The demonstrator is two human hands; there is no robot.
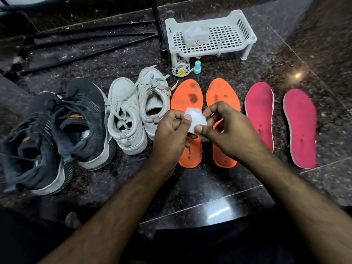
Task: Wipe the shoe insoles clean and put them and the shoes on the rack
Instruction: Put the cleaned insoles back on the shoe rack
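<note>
A folded white wipe (pixel 195 120) is pinched between my left hand (pixel 170 134) and my right hand (pixel 224 130), held above two orange insoles (pixel 185 96) that lie side by side with dark stains near the toes. Two pink insoles (pixel 260 111) lie flat to the right. A pair of white sneakers (pixel 129 111) stands left of the orange insoles. A pair of dark sneakers (pixel 62 126) stands further left. The black metal rack (pixel 91 37) is at the back left, its lower bars dusty.
A white plastic basket stand (pixel 209 35) at the back holds a clear wipes pack (pixel 196 35). Under it lie white laces (pixel 181 68) and a small teal bottle (pixel 197 66). The floor is dark speckled granite.
</note>
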